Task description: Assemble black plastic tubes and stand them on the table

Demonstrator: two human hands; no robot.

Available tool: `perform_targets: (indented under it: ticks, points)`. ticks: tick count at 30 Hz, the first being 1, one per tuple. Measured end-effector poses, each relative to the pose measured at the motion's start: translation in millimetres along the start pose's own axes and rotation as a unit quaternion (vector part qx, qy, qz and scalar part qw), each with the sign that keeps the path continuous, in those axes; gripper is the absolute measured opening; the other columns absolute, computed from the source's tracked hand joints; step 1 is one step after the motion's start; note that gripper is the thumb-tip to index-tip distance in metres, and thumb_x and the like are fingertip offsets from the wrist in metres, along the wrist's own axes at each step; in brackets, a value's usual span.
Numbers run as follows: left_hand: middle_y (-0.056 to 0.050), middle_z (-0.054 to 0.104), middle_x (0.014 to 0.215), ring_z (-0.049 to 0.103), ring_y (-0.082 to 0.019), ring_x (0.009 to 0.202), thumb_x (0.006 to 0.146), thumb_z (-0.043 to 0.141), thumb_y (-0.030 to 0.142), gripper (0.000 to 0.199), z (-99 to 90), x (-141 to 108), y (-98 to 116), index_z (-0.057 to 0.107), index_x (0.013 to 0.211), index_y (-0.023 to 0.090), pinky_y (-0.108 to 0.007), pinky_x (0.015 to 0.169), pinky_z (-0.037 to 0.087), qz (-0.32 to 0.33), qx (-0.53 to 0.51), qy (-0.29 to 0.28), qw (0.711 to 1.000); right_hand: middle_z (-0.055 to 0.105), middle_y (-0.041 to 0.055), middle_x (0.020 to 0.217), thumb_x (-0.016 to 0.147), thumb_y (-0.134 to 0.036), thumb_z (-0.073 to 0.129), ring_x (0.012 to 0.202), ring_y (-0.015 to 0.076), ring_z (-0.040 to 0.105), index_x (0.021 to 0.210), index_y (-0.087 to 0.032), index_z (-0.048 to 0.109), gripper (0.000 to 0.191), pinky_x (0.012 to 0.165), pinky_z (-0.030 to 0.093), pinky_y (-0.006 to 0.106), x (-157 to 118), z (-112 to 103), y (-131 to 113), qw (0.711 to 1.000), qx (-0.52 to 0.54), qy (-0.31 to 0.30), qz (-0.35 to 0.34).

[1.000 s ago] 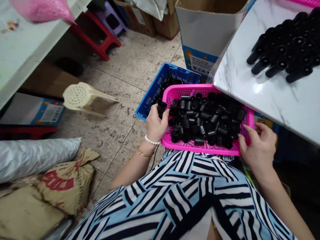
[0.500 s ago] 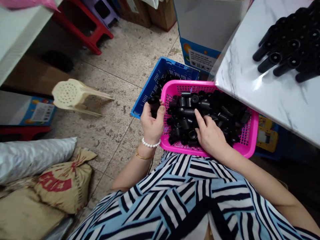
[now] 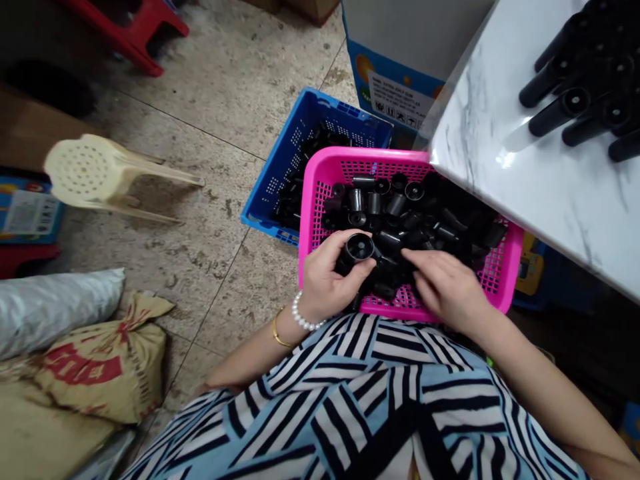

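Observation:
A pink basket (image 3: 370,155) full of short black cylindrical parts (image 3: 396,204) rests at my waist. My left hand (image 3: 330,277), with a pearl bracelet on its wrist, is wrapped round a black cup-like part (image 3: 359,247), its open end facing up, over the basket's left side. Just to the right, my right hand (image 3: 447,287) is over the near part of the basket. Its fingers are pressed together, their tips at the black parts; whether they grip one is hidden.
A blue crate (image 3: 273,167) with black parts stands behind and left of the basket. The marble-patterned table (image 3: 505,133) overhangs at right, bearing black tubes (image 3: 555,113). Left on the floor are a cream stool (image 3: 85,170) and sacks (image 3: 107,360). A carton (image 3: 400,87) stands behind.
My left hand has moved from the basket's left rim to above the parts, with the black part turned open end up. My right hand has shifted right and nearer, its pointing finger now drawn in.

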State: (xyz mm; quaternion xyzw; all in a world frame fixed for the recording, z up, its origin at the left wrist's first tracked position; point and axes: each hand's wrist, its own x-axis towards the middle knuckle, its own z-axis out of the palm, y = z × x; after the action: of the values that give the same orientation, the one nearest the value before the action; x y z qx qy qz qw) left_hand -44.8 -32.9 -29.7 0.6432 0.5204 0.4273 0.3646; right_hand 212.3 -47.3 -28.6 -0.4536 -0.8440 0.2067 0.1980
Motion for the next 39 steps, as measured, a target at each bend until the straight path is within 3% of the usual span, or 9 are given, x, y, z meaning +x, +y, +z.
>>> perform_targets:
  ticks: [3,5,8,12,15,21,27,36,39]
  points:
    - [-0.007,0.075,0.098,0.072,-0.018,0.090,0.094,0.071,0.039,0.033,2.6,3.7,-5.4,0.066,0.120,0.019,-0.034,0.087,0.059,-0.049,-0.064,0.021,0.997,0.076,0.0104,0.118,0.099,-0.020,0.056,0.105,0.0223,0.071,0.136,-0.018,0.065,0.038,0.097,0.059,0.038,-2.2,-13.0,13.4,0.990,-0.079,0.065,0.093]
    - [-0.005,0.074,0.093,0.070,-0.017,0.086,0.096,0.069,0.042,0.033,2.3,7.0,-7.4,0.066,0.119,0.020,-0.033,0.084,0.059,-0.083,-0.093,0.044,0.991,0.072,0.0123,0.129,0.101,-0.025,0.053,0.112,0.0242,0.068,0.143,-0.018,0.061,0.043,0.097,0.057,0.040,-1.1,-14.9,14.3,0.987,-0.105,0.017,0.122]
    - [-0.004,0.072,0.092,0.069,-0.017,0.084,0.095,0.070,0.044,0.034,1.3,9.9,-5.1,0.067,0.118,0.021,-0.034,0.084,0.059,-0.100,-0.099,0.052,0.989,0.068,0.0123,0.137,0.102,-0.032,0.053,0.115,0.0271,0.063,0.144,-0.019,0.062,0.045,0.099,0.053,0.044,4.2,-13.9,5.0,0.989,-0.086,-0.097,0.077]
    - [-0.006,0.073,0.094,0.069,-0.018,0.088,0.094,0.071,0.044,0.033,1.2,9.9,2.1,0.067,0.117,0.021,-0.035,0.086,0.058,-0.100,-0.096,0.038,0.990,0.077,0.0078,0.102,0.099,-0.042,0.059,0.099,0.0256,0.062,0.105,-0.023,0.079,0.028,0.091,0.049,0.043,16.9,-15.8,3.1,0.993,-0.054,-0.089,0.046]
    - [-0.006,0.073,0.096,0.069,-0.019,0.088,0.094,0.071,0.043,0.032,0.6,8.8,7.3,0.068,0.116,0.020,-0.035,0.084,0.058,-0.111,-0.087,0.031,0.990,0.073,0.0084,0.096,0.102,-0.043,0.055,0.090,0.0218,0.063,0.076,-0.021,0.074,0.039,0.087,0.049,0.038,30.5,-15.3,14.5,0.992,-0.076,-0.023,0.097]
    - [-0.005,0.075,0.098,0.070,-0.018,0.087,0.092,0.073,0.037,0.032,0.8,9.5,13.3,0.068,0.117,0.018,-0.032,0.082,0.058,-0.082,-0.061,-0.020,0.995,0.073,0.0074,0.101,0.103,-0.049,0.048,0.077,0.0216,0.067,0.118,-0.021,0.070,0.039,0.059,0.036,0.031,65.8,1.3,12.3,0.948,-0.206,-0.132,0.205]
    - [-0.006,0.076,0.105,0.072,-0.020,0.094,0.092,0.072,0.036,0.031,1.4,13.9,6.7,0.068,0.117,0.019,-0.033,0.084,0.058,-0.071,-0.019,-0.037,0.997,0.072,0.0092,0.102,0.097,-0.051,0.059,0.081,0.0231,0.069,0.112,-0.020,0.066,0.036,0.058,0.032,0.031,76.2,-3.8,2.3,0.927,-0.254,-0.227,0.155]
    - [-0.005,0.076,0.101,0.071,-0.019,0.091,0.092,0.072,0.036,0.029,-3.1,14.6,-4.6,0.070,0.115,0.019,-0.032,0.082,0.059,-0.108,-0.048,-0.024,0.993,0.069,0.0035,0.092,0.103,-0.048,0.048,0.073,0.0162,0.065,0.093,-0.023,0.075,0.037,0.055,0.029,0.030,30.4,-35.2,7.6,0.938,-0.217,-0.215,0.165]
    - [-0.006,0.076,0.105,0.071,-0.020,0.095,0.092,0.072,0.038,0.030,-1.2,14.1,-6.2,0.070,0.115,0.019,-0.033,0.083,0.059,-0.106,-0.048,-0.026,0.993,0.071,0.0035,0.096,0.104,-0.045,0.048,0.078,0.0164,0.066,0.102,-0.025,0.077,0.035,0.056,0.033,0.029,33.8,-35.0,6.9,0.948,-0.199,-0.179,0.171]
